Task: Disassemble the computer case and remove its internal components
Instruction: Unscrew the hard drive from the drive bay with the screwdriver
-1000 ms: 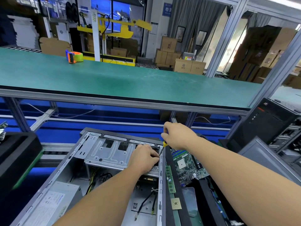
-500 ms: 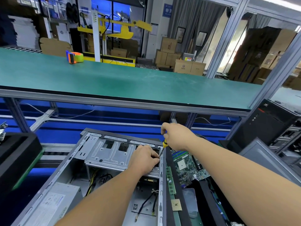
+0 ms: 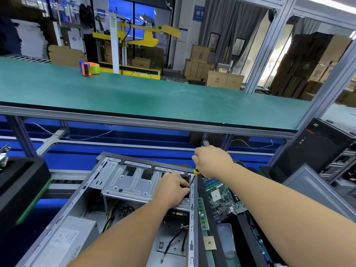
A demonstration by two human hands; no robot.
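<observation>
An open grey computer case (image 3: 81, 191) lies on its side in front of me. A silver drive cage (image 3: 133, 182) spans its far end, and a grey power supply (image 3: 63, 241) sits at the near left. My left hand (image 3: 171, 189) rests on the cage's right end with its fingers curled at the spot where the tool tip meets the metal. My right hand (image 3: 210, 162) grips a yellow-handled screwdriver (image 3: 194, 175) pointing down at the cage's right edge. Loose black cables (image 3: 177, 237) lie on the case floor.
A removed green motherboard (image 3: 221, 197), a memory stick (image 3: 203, 214) and a CPU chip (image 3: 210, 242) lie right of the case. A black tower (image 3: 316, 149) stands at far right. A black foam tray (image 3: 21, 182) is at left. A tape dispenser (image 3: 89, 68) sits on the green shelf (image 3: 154, 97) above.
My right hand has shifted slightly up and turned with the screwdriver. My left hand stays on the drive cage.
</observation>
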